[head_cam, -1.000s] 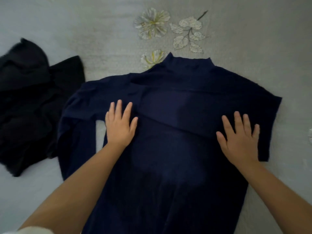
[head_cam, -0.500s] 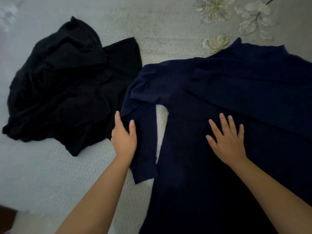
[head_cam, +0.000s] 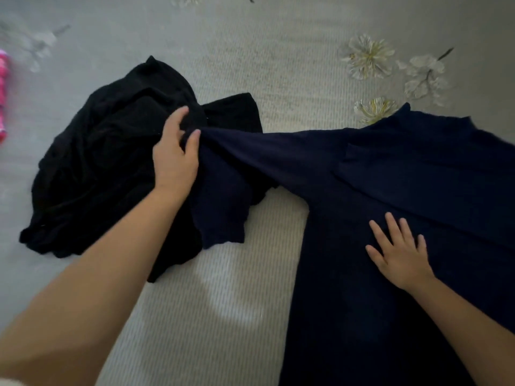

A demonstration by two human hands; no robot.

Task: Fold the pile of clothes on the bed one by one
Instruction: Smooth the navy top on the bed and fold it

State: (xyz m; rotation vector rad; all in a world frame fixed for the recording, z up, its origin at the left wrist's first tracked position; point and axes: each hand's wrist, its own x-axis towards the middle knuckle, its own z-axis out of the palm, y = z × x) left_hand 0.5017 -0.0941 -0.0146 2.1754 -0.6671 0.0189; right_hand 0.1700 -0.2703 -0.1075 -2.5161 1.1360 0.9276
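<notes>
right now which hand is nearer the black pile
Left. The left hand is over the black pile, gripping the navy sleeve; the right hand lies flat on the navy top, well away.

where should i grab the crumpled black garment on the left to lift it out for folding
On the crumpled black garment, grip the flatter flap sticking out at its upper right, coming from above. It looks like a single free edge, unlike the bunched middle. The navy top's sleeve, held by the left hand, drapes over the pile, so clear that first.
</notes>
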